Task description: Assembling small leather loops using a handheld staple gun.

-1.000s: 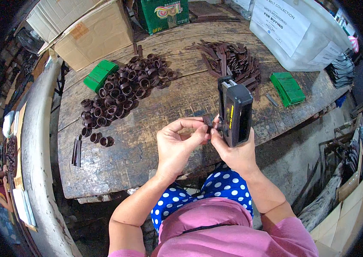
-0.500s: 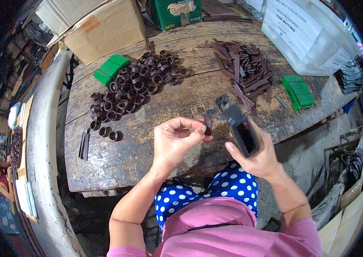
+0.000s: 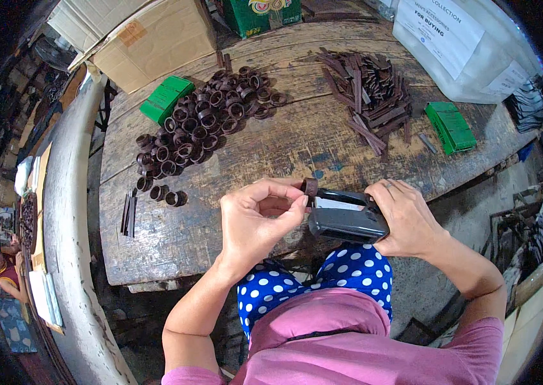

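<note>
My right hand (image 3: 405, 215) grips a black stapler (image 3: 347, 218), lying sideways over the near edge of the wooden table (image 3: 297, 144). My left hand (image 3: 255, 221) pinches a small dark brown leather loop (image 3: 310, 187) between thumb and fingers, held right at the stapler's mouth. Both hands meet just above my lap.
A heap of finished brown loops (image 3: 201, 125) lies at the table's left. Brown leather strips (image 3: 371, 96) are piled at the right. Green boxes (image 3: 166, 98) (image 3: 451, 126), a few dark strips (image 3: 128, 212), cardboard boxes (image 3: 137, 38) and a white sack (image 3: 464, 45) surround them.
My right hand has swung the stapler from upright to lying flat and brought it against the loop in my left hand.
</note>
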A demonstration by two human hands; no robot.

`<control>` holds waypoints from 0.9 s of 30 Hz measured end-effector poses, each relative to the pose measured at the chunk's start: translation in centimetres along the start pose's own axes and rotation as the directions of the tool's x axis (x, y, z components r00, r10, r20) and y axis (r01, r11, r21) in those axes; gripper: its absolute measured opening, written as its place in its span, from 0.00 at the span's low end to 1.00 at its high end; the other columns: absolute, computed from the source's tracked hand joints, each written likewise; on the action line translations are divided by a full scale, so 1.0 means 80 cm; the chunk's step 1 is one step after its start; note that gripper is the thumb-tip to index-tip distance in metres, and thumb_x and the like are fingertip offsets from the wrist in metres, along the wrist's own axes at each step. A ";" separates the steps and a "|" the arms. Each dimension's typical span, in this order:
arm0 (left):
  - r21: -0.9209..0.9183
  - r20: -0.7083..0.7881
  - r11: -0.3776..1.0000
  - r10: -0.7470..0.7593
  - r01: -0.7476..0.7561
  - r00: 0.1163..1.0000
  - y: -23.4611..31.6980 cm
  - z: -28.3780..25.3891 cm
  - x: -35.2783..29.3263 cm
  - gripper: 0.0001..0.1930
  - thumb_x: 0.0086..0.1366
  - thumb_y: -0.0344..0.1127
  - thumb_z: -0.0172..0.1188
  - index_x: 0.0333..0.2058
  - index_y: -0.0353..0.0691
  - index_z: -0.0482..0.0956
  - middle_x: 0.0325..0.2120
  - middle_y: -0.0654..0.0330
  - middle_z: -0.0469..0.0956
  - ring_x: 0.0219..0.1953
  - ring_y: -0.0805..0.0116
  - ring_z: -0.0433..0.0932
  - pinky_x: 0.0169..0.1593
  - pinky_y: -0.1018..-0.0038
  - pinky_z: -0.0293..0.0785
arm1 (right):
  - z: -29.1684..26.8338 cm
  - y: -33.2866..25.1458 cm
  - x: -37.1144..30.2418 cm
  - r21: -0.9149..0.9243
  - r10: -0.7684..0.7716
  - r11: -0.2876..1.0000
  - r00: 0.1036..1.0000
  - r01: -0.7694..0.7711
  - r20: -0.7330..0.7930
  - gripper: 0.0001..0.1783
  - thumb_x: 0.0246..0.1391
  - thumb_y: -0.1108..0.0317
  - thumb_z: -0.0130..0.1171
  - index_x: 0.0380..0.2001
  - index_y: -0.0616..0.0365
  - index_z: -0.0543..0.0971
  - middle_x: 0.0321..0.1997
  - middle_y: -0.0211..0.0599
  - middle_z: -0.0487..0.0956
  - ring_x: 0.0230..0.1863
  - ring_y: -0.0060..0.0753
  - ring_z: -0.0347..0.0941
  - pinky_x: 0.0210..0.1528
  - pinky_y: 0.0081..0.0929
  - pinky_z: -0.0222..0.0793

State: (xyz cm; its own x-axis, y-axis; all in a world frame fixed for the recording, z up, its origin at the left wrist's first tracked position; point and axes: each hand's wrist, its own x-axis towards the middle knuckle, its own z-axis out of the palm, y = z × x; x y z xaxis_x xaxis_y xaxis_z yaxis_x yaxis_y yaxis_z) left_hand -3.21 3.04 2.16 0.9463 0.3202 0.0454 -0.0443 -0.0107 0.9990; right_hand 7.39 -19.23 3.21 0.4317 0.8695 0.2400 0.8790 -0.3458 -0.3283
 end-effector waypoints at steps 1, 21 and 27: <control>0.036 -0.006 0.999 0.025 -0.025 1.000 -0.002 0.000 -0.001 0.06 0.54 0.24 0.64 0.31 0.29 0.80 0.36 0.50 0.80 0.33 0.70 0.81 0.39 0.77 0.79 | -0.001 -0.001 0.000 -0.012 -0.012 1.000 1.000 0.012 0.000 0.27 0.24 0.66 0.62 0.34 0.63 0.67 0.31 0.49 0.72 0.36 0.52 0.71 0.41 0.41 0.67; 0.212 0.066 0.960 0.175 -0.185 0.982 0.006 0.002 0.002 0.06 0.54 0.24 0.63 0.32 0.30 0.81 0.36 0.50 0.80 0.33 0.70 0.81 0.38 0.78 0.79 | 0.008 0.007 -0.003 -0.014 -0.028 1.000 0.999 0.028 -0.016 0.25 0.25 0.66 0.62 0.32 0.62 0.67 0.26 0.47 0.71 0.30 0.52 0.71 0.36 0.41 0.67; -0.276 -0.115 0.960 -0.087 0.052 0.990 -0.002 0.011 0.004 0.20 0.71 0.47 0.43 0.42 0.32 0.73 0.38 0.46 0.79 0.33 0.60 0.82 0.33 0.74 0.79 | 0.028 -0.028 -0.016 0.689 0.443 0.573 0.875 -0.444 0.195 0.13 0.42 0.66 0.67 0.28 0.62 0.76 0.23 0.40 0.77 0.27 0.34 0.76 0.31 0.29 0.71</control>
State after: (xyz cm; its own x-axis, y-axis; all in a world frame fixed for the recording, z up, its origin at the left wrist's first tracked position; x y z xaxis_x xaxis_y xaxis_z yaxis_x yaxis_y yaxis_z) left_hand -2.62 2.35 2.04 0.9035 0.4264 -0.0424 -0.0814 0.2679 0.9600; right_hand 4.46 -18.76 1.60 0.7274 0.6767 -0.1136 0.1730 -0.3411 -0.9240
